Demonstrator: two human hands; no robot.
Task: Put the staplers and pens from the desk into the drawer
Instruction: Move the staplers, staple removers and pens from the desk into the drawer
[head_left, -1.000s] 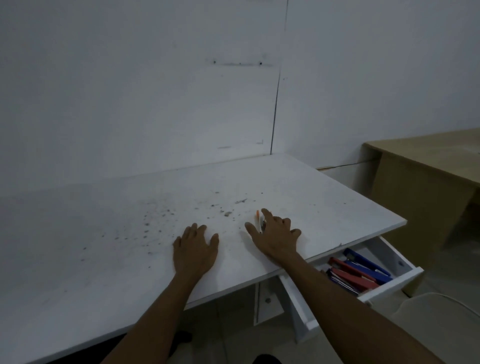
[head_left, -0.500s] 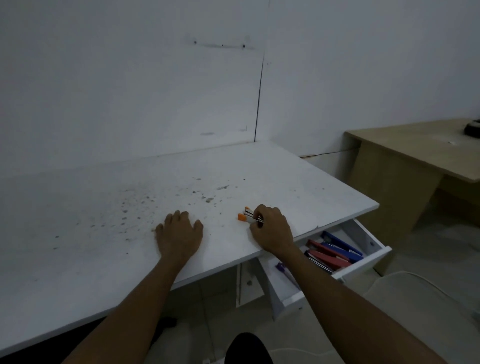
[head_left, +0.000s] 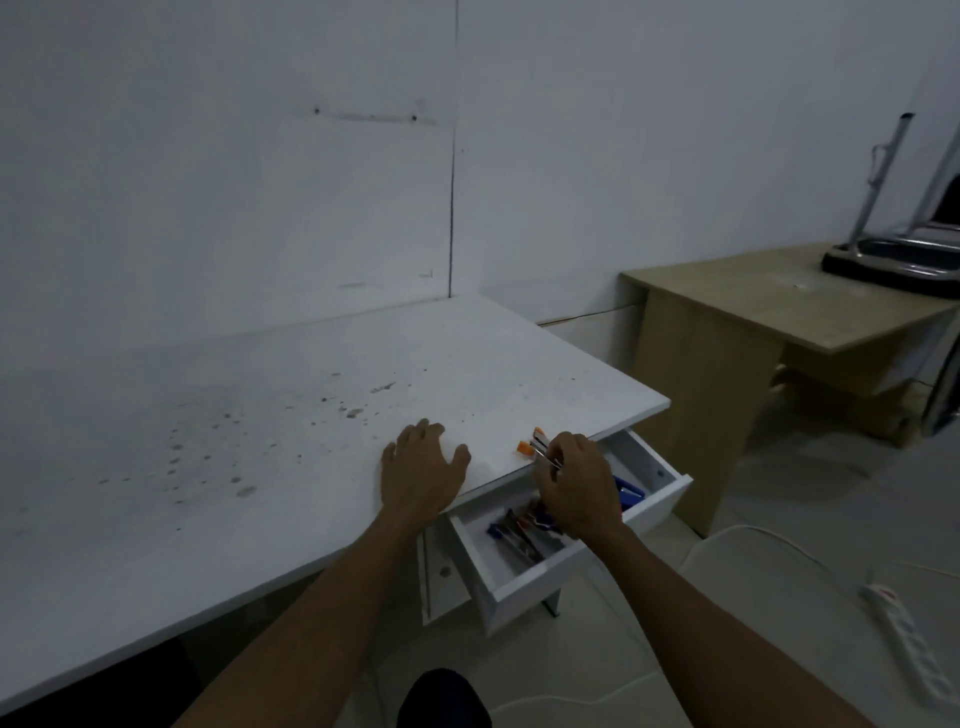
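Pens (head_left: 537, 451) pinched in right hand (head_left: 576, 486), orange caps poking past its knuckles, drawer (head_left: 657, 499) directly beneath. Left hand (head_left: 422, 470) flat on desk (head_left: 260, 415). Risk: loose pinch, pens slip and miss drawer.

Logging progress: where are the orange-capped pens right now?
In the head view, the orange-capped pens are pinched in the right hand at the near edge of the desk, above the open drawer, right of the left hand.
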